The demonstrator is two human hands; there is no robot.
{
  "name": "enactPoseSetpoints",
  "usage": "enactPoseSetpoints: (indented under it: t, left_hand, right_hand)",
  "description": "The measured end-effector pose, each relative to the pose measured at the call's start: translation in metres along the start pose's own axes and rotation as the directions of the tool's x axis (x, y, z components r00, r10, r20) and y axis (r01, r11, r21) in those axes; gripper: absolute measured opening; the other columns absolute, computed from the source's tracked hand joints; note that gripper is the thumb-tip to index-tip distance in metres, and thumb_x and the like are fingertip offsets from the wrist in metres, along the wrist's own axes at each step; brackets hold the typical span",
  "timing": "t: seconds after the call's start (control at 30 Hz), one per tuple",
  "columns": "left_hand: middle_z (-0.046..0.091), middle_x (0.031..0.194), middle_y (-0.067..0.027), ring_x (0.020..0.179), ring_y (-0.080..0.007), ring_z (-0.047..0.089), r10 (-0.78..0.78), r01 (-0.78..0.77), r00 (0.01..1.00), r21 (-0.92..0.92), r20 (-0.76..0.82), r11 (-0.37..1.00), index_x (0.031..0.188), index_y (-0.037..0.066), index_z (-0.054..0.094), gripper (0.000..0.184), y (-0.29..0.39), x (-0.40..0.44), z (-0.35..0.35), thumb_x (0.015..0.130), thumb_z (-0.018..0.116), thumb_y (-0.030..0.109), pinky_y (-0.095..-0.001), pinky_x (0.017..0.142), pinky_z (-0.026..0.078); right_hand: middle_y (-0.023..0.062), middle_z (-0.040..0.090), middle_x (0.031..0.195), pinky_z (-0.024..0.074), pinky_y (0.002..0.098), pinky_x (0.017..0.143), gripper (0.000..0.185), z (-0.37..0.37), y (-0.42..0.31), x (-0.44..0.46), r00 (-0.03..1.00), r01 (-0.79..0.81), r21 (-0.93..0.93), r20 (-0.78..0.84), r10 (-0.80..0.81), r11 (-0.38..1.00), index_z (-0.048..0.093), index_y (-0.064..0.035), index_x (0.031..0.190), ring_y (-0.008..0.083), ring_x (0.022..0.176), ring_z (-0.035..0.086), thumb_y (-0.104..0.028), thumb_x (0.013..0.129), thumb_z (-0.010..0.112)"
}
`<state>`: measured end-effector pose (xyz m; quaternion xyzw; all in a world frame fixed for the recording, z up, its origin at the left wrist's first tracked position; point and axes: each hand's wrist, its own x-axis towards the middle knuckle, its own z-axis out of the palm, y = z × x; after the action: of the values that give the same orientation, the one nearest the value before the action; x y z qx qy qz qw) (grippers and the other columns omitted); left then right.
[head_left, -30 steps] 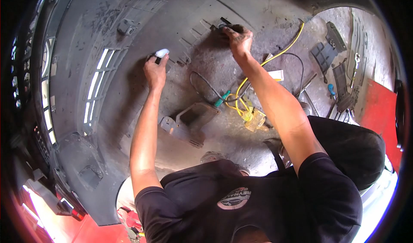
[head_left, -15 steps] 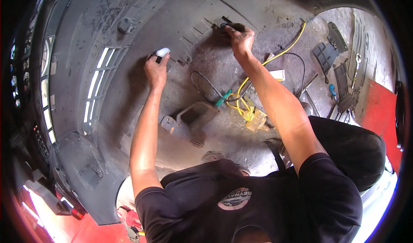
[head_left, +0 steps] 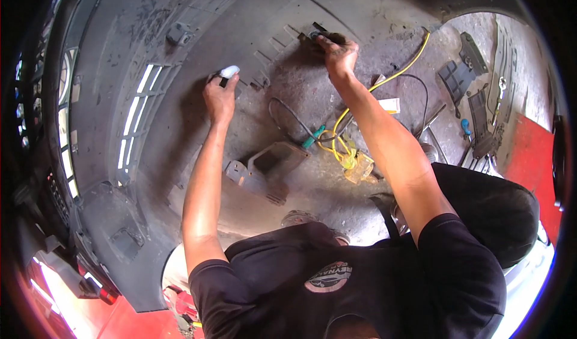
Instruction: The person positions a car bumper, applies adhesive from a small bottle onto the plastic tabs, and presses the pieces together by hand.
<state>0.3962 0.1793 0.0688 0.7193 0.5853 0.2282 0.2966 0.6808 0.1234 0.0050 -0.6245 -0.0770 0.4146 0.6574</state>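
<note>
Pinching a pale rounded piece (head_left: 229,72) and a dark edge just below it, the left hand (head_left: 220,96) had its grip closed; what the piece was could not be told. The right hand (head_left: 341,57) had its grip closed on a dark piece (head_left: 315,34), its far side hidden by the fingers, and whether that piece was loose or fixed was unclear. Both hands reached over a large dark panel (head_left: 114,123), with a row of tabs (head_left: 276,43) between them.

Little had changed over the last second: the whole view slid slightly, while both hands kept their places against the panel, which suggested a steady hold rather than a fresh grasp.

Nearer the body, a yellow cord (head_left: 393,76) ran under the right forearm (head_left: 384,123), the closest clutter to that arm. A black cable (head_left: 291,115) looped over the floor (head_left: 312,192) near a green connector (head_left: 313,136), with a yellow plug (head_left: 348,160) beside it. Closer to the left forearm (head_left: 205,177) lay a grey bracket (head_left: 240,174). Farther right were a dark plastic part (head_left: 455,79), a wrench (head_left: 500,93), a blue-handled tool (head_left: 465,126) and a red sheet (head_left: 535,159).
</note>
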Motion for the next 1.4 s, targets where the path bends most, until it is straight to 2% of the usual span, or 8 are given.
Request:
enactPoseSetpoints:
  t: [0.07,0.17,0.27,0.77,0.97,1.07,1.17,1.4]
  left_hand:
    - [0.074,0.105,-0.0172,0.099,-0.0337,0.069,0.008,-0.008,1.0,-0.001,0.0,1.0,0.107,0.005,0.078,0.023,0.002,0.0,-0.001,0.087,0.076,0.017,-0.0402,0.089,0.05]
    - [0.073,0.106,-0.0173,0.099,-0.034,0.069,0.01,-0.01,1.0,-0.008,0.008,1.0,0.107,0.005,0.078,0.024,0.001,0.0,-0.001,0.087,0.076,0.017,-0.0403,0.089,0.05]
    - [0.073,0.106,-0.0174,0.099,-0.0342,0.068,0.004,-0.003,1.0,-0.013,0.023,1.0,0.108,0.004,0.077,0.024,0.0,0.0,-0.002,0.088,0.076,0.017,-0.0404,0.089,0.05]
    - [0.073,0.105,-0.0165,0.098,-0.0338,0.069,0.005,-0.005,1.0,-0.001,0.012,1.0,0.107,0.005,0.078,0.024,-0.008,0.002,0.001,0.087,0.076,0.018,-0.0403,0.089,0.05]
    - [0.074,0.105,-0.0159,0.097,-0.0317,0.069,-0.001,0.002,1.0,-0.038,0.013,0.999,0.108,0.005,0.078,0.024,-0.004,0.002,0.002,0.087,0.076,0.016,-0.0393,0.089,0.05]
    - [0.074,0.105,-0.0162,0.098,-0.0317,0.069,-0.012,0.013,1.0,-0.026,0.015,1.0,0.107,0.005,0.078,0.024,-0.004,0.001,0.001,0.086,0.076,0.016,-0.0392,0.089,0.05]
    - [0.074,0.105,-0.0173,0.098,-0.0327,0.07,-0.02,0.02,1.0,0.001,0.0,1.0,0.107,0.004,0.078,0.024,-0.002,0.0,0.0,0.086,0.077,0.016,-0.0395,0.088,0.05]
    - [0.074,0.101,-0.0202,0.094,-0.0362,0.07,-0.073,0.073,0.997,0.011,-0.02,0.997,0.108,0.003,0.077,0.027,0.0,0.0,0.001,0.086,0.077,0.02,-0.0421,0.085,0.051]
  right_hand:
    - [0.0146,0.076,0.084,0.0581,0.0315,0.064,0.017,0.0,0.003,0.001,1.0,0.019,-0.002,-0.023,-0.019,1.0,0.072,0.0101,0.099,0.0191,0.071,0.072,-0.001,0.086,0.075]
    - [0.0154,0.075,0.084,0.059,0.0317,0.063,0.015,-0.002,0.008,0.004,0.998,0.064,-0.043,-0.019,-0.065,0.997,0.072,0.0108,0.098,0.0204,0.07,0.072,0.0,0.087,0.073]
    - [0.0175,0.073,0.092,0.0634,0.0349,0.068,0.016,0.002,-0.01,-0.008,1.0,-0.021,0.048,0.016,0.021,0.999,0.067,0.0127,0.101,0.0259,0.077,0.073,0.001,0.09,0.071]
    - [0.0168,0.073,0.089,0.0626,0.0348,0.068,0.015,-0.001,-0.003,-0.003,0.999,0.009,0.045,0.045,-0.011,0.999,0.067,0.0114,0.099,0.0257,0.076,0.073,0.001,0.09,0.073]
    - [0.0151,0.074,0.088,0.0611,0.0338,0.069,0.013,0.005,-0.012,-0.006,0.999,-0.025,-0.01,-0.047,0.025,1.0,0.07,0.0105,0.096,0.0232,0.076,0.072,0.002,0.088,0.074]
    - [0.0135,0.075,0.082,0.0563,0.031,0.063,0.014,0.001,0.003,0.002,0.999,0.004,0.016,-0.042,-0.003,1.0,0.073,0.0097,0.093,0.0184,0.069,0.069,0.0,0.084,0.076]
    - [0.0151,0.074,0.089,0.0613,0.0338,0.069,0.013,0.0,0.006,0.006,0.998,0.036,-0.102,-0.038,-0.04,0.994,0.071,0.0094,0.097,0.0225,0.076,0.072,0.001,0.088,0.074]
    - [0.0175,0.074,0.087,0.0632,0.0349,0.064,0.011,0.004,-0.005,-0.003,1.0,-0.017,0.039,-0.024,0.018,0.999,0.07,0.0097,0.096,0.0257,0.073,0.073,0.003,0.088,0.073]
